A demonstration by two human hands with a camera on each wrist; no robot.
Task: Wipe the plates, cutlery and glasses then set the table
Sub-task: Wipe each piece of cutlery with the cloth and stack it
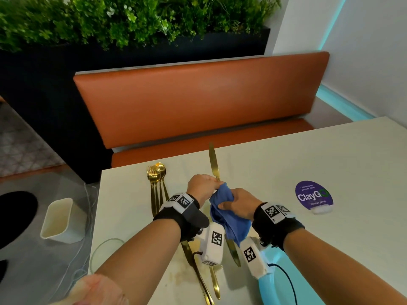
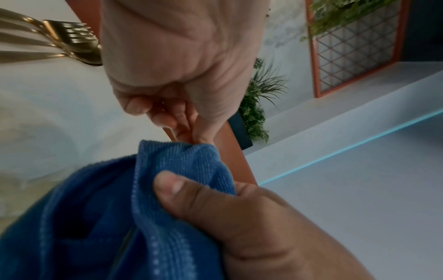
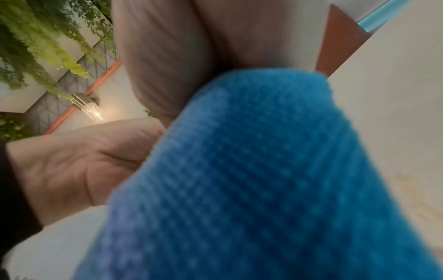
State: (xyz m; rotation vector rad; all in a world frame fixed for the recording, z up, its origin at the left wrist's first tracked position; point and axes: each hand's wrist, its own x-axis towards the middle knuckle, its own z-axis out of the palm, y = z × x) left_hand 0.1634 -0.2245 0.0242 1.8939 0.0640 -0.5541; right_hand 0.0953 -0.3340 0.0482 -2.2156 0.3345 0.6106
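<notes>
Fingers (image 1: 211, 183) around gold knife (image 1: 213, 160)

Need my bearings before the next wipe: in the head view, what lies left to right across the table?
Cream paper cup on the floor → bundle of gold forks and spoons → left hand → blue ribbed cloth → right hand → purple round ClayGo sticker.

Both forearms reach forward, wrists banded. The left hand (image 1: 203, 186) is a closed fist with fingers pinched; the right hand (image 1: 239, 201) curls closed just beside it.
</notes>
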